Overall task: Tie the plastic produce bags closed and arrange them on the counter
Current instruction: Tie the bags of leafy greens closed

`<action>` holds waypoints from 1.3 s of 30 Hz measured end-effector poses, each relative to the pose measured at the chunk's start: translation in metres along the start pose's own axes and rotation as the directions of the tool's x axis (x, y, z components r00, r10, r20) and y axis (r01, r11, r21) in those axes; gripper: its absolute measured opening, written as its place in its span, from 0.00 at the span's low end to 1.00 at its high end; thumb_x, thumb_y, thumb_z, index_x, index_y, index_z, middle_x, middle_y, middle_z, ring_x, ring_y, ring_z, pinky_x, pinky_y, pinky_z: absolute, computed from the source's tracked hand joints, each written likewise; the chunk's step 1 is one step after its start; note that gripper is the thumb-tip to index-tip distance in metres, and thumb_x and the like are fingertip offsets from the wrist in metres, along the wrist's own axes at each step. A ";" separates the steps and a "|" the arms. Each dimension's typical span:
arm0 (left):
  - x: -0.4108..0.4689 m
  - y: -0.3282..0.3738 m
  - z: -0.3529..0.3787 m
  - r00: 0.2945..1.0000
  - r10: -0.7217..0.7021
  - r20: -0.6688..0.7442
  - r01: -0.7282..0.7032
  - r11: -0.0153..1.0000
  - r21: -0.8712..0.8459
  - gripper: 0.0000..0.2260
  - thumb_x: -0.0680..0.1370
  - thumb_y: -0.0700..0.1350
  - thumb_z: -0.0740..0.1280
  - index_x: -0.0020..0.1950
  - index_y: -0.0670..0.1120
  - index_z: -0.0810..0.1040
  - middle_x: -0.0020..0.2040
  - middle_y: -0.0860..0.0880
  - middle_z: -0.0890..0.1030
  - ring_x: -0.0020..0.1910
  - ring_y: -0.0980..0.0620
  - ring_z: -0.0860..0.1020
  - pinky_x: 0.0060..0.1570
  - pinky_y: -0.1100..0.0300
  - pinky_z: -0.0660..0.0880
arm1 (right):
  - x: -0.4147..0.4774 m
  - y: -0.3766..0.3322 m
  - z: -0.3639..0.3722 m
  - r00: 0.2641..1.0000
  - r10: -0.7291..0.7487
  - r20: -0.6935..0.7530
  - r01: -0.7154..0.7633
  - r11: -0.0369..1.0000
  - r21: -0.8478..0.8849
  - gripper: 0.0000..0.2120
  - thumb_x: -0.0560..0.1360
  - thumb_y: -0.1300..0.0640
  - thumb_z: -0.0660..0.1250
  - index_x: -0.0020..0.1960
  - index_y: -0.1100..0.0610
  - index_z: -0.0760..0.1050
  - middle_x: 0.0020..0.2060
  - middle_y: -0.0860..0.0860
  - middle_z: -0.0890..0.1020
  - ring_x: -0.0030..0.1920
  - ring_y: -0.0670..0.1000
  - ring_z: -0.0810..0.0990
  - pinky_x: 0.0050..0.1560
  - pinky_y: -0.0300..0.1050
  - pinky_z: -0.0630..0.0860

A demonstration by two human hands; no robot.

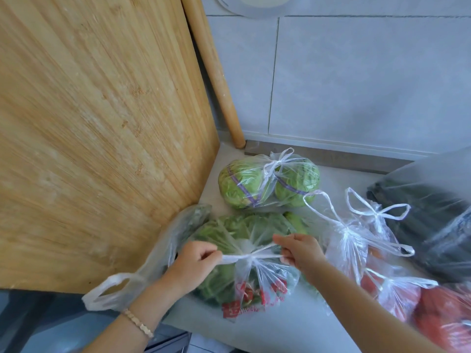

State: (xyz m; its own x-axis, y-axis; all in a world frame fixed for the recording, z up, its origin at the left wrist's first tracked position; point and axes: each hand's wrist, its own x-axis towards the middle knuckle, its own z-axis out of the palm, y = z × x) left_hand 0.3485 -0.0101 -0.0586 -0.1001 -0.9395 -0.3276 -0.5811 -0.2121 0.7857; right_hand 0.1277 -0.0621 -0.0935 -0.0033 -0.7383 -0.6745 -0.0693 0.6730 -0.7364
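A clear plastic bag of leafy greens [244, 233] with red print lies at the counter's front. My left hand [196, 263] pinches its left handle, and my right hand [300, 250] pinches the right handle; the two handles are pulled apart, taut across a knot between my hands. Behind it sits a tied bag with two green cabbages [267, 182]. To the right stand two tied bags holding red produce [356, 248], [438, 314]. A loose plastic bag [142, 273] droops off the counter's left edge under my left wrist.
A large bamboo cutting board [102, 123] leans upright at the left, with a wooden rolling pin [216, 72] propped against the tiled wall [356, 85] behind it. A bag with dark contents [433, 220] lies at the far right. The grey counter [293, 327] ends close to me.
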 end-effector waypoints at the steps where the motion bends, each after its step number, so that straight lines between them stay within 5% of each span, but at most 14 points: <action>1: 0.000 -0.007 0.001 0.997 0.063 -0.036 -0.057 0.988 0.141 0.15 0.71 0.53 0.62 0.28 0.47 0.67 0.27 0.56 0.66 0.25 0.58 0.65 0.31 0.58 0.61 | -0.004 0.003 0.002 0.990 -0.130 -0.059 0.116 0.972 -0.203 0.11 0.69 0.56 0.73 0.34 0.57 0.71 0.24 0.49 0.72 0.25 0.47 0.70 0.30 0.36 0.71; 3: 0.000 -0.010 0.003 0.987 0.162 0.009 -0.147 0.866 0.477 0.21 0.69 0.63 0.61 0.54 0.51 0.75 0.47 0.62 0.69 0.36 0.58 0.73 0.34 0.63 0.66 | -0.015 0.003 0.005 0.906 -0.418 0.073 0.369 0.689 -0.624 0.16 0.67 0.46 0.72 0.51 0.51 0.75 0.36 0.48 0.75 0.37 0.49 0.74 0.42 0.37 0.72; 4: 0.001 -0.011 0.005 0.989 0.140 0.050 -0.143 0.792 0.593 0.33 0.67 0.68 0.61 0.68 0.55 0.65 0.59 0.59 0.66 0.40 0.56 0.75 0.35 0.65 0.66 | -0.017 0.002 0.007 0.869 -0.439 0.227 0.442 0.483 -0.756 0.30 0.66 0.40 0.71 0.65 0.46 0.69 0.44 0.48 0.75 0.44 0.49 0.74 0.52 0.40 0.70; 7: 0.009 -0.014 0.019 0.982 0.001 0.189 -0.151 0.608 0.779 0.49 0.62 0.73 0.62 0.72 0.64 0.35 0.78 0.49 0.44 0.44 0.52 0.78 0.39 0.65 0.71 | -0.011 0.007 0.013 0.855 -0.315 0.411 0.434 0.001 -0.901 0.51 0.62 0.27 0.63 0.74 0.39 0.38 0.56 0.50 0.68 0.57 0.51 0.67 0.63 0.48 0.61; 9: 0.016 -0.020 0.030 0.974 -0.082 0.211 -0.121 0.598 0.792 0.50 0.63 0.72 0.65 0.69 0.65 0.31 0.76 0.45 0.34 0.48 0.49 0.80 0.44 0.61 0.74 | 0.000 0.015 0.021 0.871 -0.271 0.409 0.388 -0.131 -0.912 0.54 0.61 0.25 0.61 0.73 0.41 0.31 0.63 0.54 0.65 0.64 0.54 0.65 0.65 0.51 0.60; 15: 0.037 -0.034 0.048 0.962 -0.180 0.203 -0.065 0.574 0.817 0.50 0.65 0.68 0.68 0.73 0.63 0.35 0.75 0.40 0.33 0.46 0.46 0.80 0.43 0.58 0.75 | 0.022 0.035 0.029 0.923 -0.163 0.348 0.299 -0.265 -0.917 0.51 0.66 0.27 0.58 0.75 0.47 0.34 0.69 0.58 0.61 0.67 0.58 0.63 0.67 0.53 0.59; 20: 0.042 -0.039 0.054 0.958 -0.200 0.206 -0.069 0.535 0.842 0.48 0.66 0.67 0.67 0.73 0.62 0.36 0.75 0.40 0.33 0.36 0.49 0.73 0.37 0.60 0.70 | 0.029 0.039 0.030 0.931 -0.143 0.336 0.288 -0.279 -0.916 0.49 0.67 0.27 0.56 0.75 0.47 0.34 0.68 0.57 0.62 0.65 0.58 0.65 0.65 0.52 0.61; 24: 0.045 -0.034 0.052 0.954 -0.198 0.224 -0.074 0.569 0.819 0.48 0.66 0.67 0.67 0.74 0.62 0.37 0.76 0.41 0.35 0.39 0.48 0.76 0.38 0.60 0.72 | 0.029 0.033 0.031 0.932 -0.138 0.335 0.299 -0.231 -0.926 0.49 0.66 0.27 0.58 0.76 0.46 0.36 0.68 0.57 0.63 0.66 0.58 0.65 0.65 0.52 0.62; 26: 0.040 -0.031 0.045 0.973 -0.145 0.178 -0.050 0.622 0.781 0.46 0.67 0.69 0.65 0.75 0.60 0.41 0.78 0.43 0.43 0.42 0.48 0.80 0.36 0.61 0.72 | 0.023 0.027 0.025 0.927 -0.158 0.341 0.340 -0.034 -0.940 0.47 0.67 0.29 0.60 0.76 0.46 0.42 0.68 0.55 0.64 0.67 0.56 0.65 0.69 0.53 0.60; 28: 0.035 -0.027 0.034 0.996 0.084 0.029 -0.075 0.620 0.781 0.39 0.68 0.71 0.60 0.74 0.54 0.58 0.72 0.45 0.65 0.35 0.52 0.79 0.28 0.63 0.71 | 0.015 0.012 0.016 0.918 -0.239 0.316 0.375 0.265 -0.888 0.40 0.69 0.34 0.63 0.74 0.50 0.56 0.66 0.51 0.69 0.67 0.52 0.68 0.71 0.51 0.62; 30: 0.030 -0.013 0.025 0.934 0.333 -0.132 -0.110 0.618 0.779 0.26 0.70 0.69 0.57 0.49 0.50 0.78 0.44 0.52 0.79 0.23 0.57 0.71 0.19 0.67 0.62 | 0.006 -0.007 0.009 0.879 -0.383 0.285 0.436 0.402 -0.805 0.23 0.71 0.39 0.64 0.60 0.51 0.73 0.55 0.48 0.75 0.56 0.49 0.74 0.64 0.47 0.70; 32: 0.025 0.006 0.020 0.847 0.455 -0.274 -0.122 0.669 0.733 0.22 0.70 0.66 0.59 0.26 0.50 0.64 0.25 0.55 0.64 0.19 0.57 0.59 0.19 0.69 0.49 | -0.006 -0.025 0.007 0.824 -0.515 0.236 0.495 0.450 -0.743 0.12 0.72 0.43 0.66 0.37 0.51 0.73 0.38 0.45 0.73 0.41 0.48 0.74 0.50 0.43 0.73; 35: 0.021 0.037 0.021 0.789 0.431 -0.438 -0.067 0.768 0.637 0.24 0.69 0.59 0.61 0.27 0.51 0.47 0.24 0.53 0.47 0.21 0.55 0.52 0.24 0.69 0.40 | -0.020 -0.038 0.012 0.807 -0.580 0.110 0.514 0.598 -0.615 0.24 0.72 0.52 0.68 0.26 0.54 0.58 0.24 0.47 0.64 0.27 0.48 0.63 0.33 0.42 0.64; 39: 0.016 0.018 0.027 0.911 0.136 -0.390 0.079 0.869 0.488 0.25 0.71 0.43 0.63 0.26 0.50 0.47 0.23 0.51 0.48 0.23 0.52 0.54 0.23 0.63 0.45 | -0.013 -0.019 0.010 0.903 -0.429 0.003 0.360 0.755 -0.549 0.22 0.70 0.64 0.64 0.26 0.54 0.53 0.23 0.48 0.57 0.28 0.49 0.55 0.31 0.43 0.55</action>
State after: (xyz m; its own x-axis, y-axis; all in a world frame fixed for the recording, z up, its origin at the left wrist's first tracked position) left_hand 0.3145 -0.0212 -0.0637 0.1449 -0.9894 0.0133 -0.9072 -0.1275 0.4009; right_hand 0.1388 -0.0648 -0.0713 0.0295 -0.9554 -0.2937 -0.6010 0.2178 -0.7690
